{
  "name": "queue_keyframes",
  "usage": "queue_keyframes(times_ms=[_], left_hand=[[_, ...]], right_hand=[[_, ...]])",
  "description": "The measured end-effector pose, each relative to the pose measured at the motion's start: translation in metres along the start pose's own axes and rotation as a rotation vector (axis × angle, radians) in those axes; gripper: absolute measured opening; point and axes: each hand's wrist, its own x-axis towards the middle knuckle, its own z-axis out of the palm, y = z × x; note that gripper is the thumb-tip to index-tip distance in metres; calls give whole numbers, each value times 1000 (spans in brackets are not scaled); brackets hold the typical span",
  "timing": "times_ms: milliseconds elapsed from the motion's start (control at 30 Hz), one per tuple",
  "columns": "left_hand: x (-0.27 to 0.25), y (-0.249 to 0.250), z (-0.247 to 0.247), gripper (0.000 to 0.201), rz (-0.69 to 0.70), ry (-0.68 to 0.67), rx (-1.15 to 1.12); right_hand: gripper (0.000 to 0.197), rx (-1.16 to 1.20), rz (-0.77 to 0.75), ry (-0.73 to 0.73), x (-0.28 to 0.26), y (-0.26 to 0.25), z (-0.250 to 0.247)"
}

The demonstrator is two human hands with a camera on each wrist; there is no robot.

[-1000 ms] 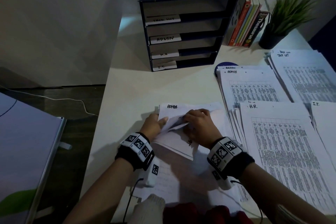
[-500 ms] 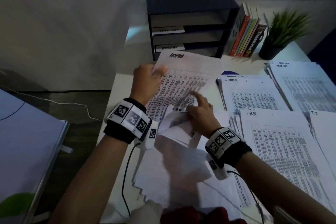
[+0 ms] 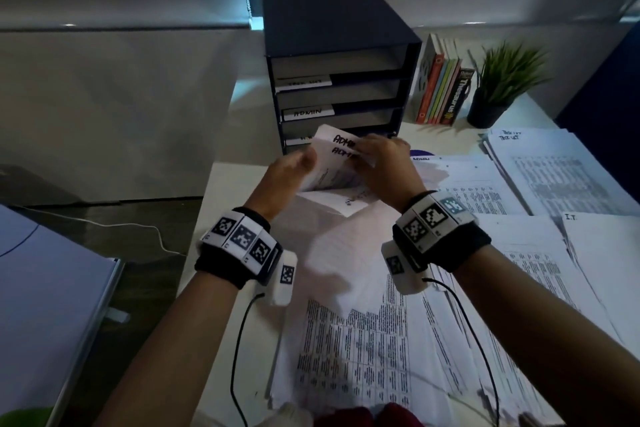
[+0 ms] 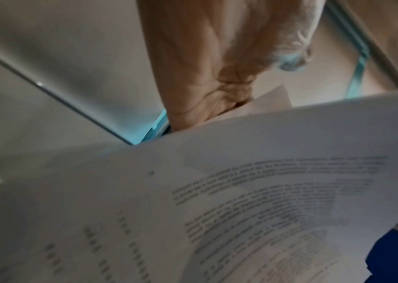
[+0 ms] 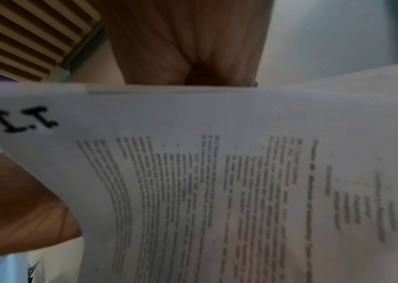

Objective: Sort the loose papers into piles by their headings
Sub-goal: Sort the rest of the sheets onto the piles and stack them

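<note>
Head view: the left hand (image 3: 289, 173) and the right hand (image 3: 382, 161) are both holding a small bundle of raised sheets (image 3: 337, 163) above the table (image 3: 239, 184), in front of the dark tray organiser (image 3: 337, 59). The left hand is gripping the bundle's left edge, with the thumb curled over the paper; the right hand is lying across the top right corner with its fingers bent over the sheets. Two handwritten "ADMIN" headings are showing on the uppermost sheets, one just below the other. In the left wrist view, the left hand (image 4: 217, 80) is pinching paper at the fingertips, with a printed page (image 4: 241, 191) curving beneath it. In the right wrist view, the right hand (image 5: 188, 47) is disappearing behind a sheet headed "I.T." (image 5: 217, 181), so the fingertip position cannot be told there. Below the hands, the loose papers (image 3: 363, 340) are lying fanned and overlapping at the near edge of the table. To the right, sorted piles are sitting side by side: the ADMIN pile (image 3: 474, 187), the far-right pile (image 3: 554, 166) with a blurred heading, and the I.T. pile (image 3: 606, 253). Books (image 3: 443, 90) and a potted plant (image 3: 502, 87) are standing beside the organiser.
</note>
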Motion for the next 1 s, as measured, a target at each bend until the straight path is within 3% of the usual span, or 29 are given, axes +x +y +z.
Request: queue_keyframes(times_ms=[67, 167, 300, 400, 467, 533, 667, 867, 933, 1000], left_hand=[[0, -7, 5, 56, -51, 7, 59], [5, -24, 14, 26, -94, 140, 227], [7, -44, 20, 28, -180, 229, 265], [5, -56, 22, 30, -218, 256, 239], [5, -60, 23, 31, -229, 264, 213], [6, -59, 24, 30, -222, 263, 214], [14, -30, 19, 29, -121, 366, 207], [25, 40, -4, 26, 285, 549, 193], [25, 57, -7, 25, 371, 592, 113], [25, 69, -8, 23, 422, 613, 25]], right_hand=[[23, 37, 27, -11, 4, 2, 4], [29, 57, 70, 37, 1, 9, 15], [27, 113, 170, 43, -15, 28, 28], [39, 276, 204, -158, -30, 43, 33], [38, 196, 192, -281, -38, 50, 40], [39, 111, 186, -316, -43, 54, 51], [30, 39, 240, -333, -44, 51, 64], [22, -29, 201, -483, -50, 46, 85], [35, -24, 249, -535, -53, 51, 87], [55, 99, 290, -467, -55, 63, 83]])
